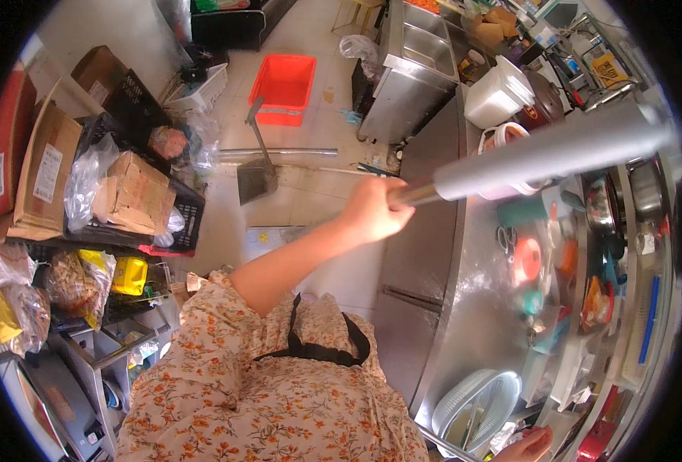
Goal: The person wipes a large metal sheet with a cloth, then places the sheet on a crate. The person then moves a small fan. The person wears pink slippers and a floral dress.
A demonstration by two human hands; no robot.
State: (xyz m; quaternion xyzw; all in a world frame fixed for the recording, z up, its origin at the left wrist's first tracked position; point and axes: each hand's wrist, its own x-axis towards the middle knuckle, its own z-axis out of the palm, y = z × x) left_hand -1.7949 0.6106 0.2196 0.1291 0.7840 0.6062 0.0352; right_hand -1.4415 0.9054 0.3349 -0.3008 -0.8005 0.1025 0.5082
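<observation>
My left hand (pixel 373 211) is closed around the thin brownish handle of a long grey rod-shaped tool (pixel 549 153). The tool's thicker part reaches up and right over the counter; motion blur hides its exact kind. Only some fingers of my right hand (pixel 528 446) show at the bottom right edge, and what they hold, if anything, is unclear. Close by are a crumpled white wrapping (pixel 505 436) and a pale plastic colander basket (pixel 479 404) on the steel counter (pixel 474 323).
A white tub (pixel 497 95), scissors (pixel 506 239) and a red round item (pixel 526 259) sit on the right counter. Ahead on the floor are a red plastic bin (pixel 283 86), a dustpan (pixel 257 180) and a metal tube (pixel 295 152). Cardboard boxes (pixel 136 190) fill black crates at left.
</observation>
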